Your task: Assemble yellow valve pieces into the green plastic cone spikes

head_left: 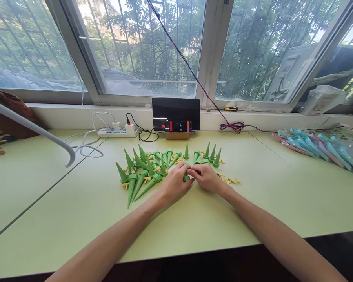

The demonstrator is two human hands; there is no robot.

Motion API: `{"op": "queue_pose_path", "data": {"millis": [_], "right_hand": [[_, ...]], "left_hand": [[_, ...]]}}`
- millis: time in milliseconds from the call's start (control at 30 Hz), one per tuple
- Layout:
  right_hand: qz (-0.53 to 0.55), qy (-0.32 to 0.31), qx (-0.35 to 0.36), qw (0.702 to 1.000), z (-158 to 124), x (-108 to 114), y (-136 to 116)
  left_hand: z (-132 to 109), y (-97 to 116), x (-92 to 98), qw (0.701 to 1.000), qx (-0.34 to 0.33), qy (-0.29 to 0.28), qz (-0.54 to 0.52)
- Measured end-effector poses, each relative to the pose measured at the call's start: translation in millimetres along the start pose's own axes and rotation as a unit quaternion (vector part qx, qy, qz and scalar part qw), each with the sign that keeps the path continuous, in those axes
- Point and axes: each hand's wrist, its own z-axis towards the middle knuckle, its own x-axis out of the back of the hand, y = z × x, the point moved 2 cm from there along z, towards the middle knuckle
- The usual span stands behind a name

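Meeting at the middle of a pale green table [253, 211], a person's left hand [175, 183] and right hand [208, 177] close together on a single small green spike [186, 178], fingers curled in tight and fingertips touching it from both sides. Only a little of the piece shows between the hands, so how it is turned cannot be told.

Just behind and to the left of the hands lies a heap of green cones [142, 174], some lying flat with their tips toward the person, others standing point up in a loose row. Small yellow parts [230, 180] are scattered among them and spill out beside the right wrist.

Farther back, against the wall under the window, a dark tablet [175, 109] stands upright with a phone [178, 125] leaning in front of it on a cardboard block [177, 136]. A white power strip [117, 132] with plugs and looped cords sits to its left. Blue and pink packets [317, 147] are piled at the table's far right, well apart from the hands.
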Motion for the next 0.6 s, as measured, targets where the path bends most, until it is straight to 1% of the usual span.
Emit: {"op": "queue_pose_path", "data": {"millis": [600], "right_hand": [[-0.005, -0.001, -0.005, 1.000, -0.2, -0.2, -1.5]], "left_hand": [[0.1, -1.1, -0.1, 1.000, -0.002, -0.001, 0.005]]}}
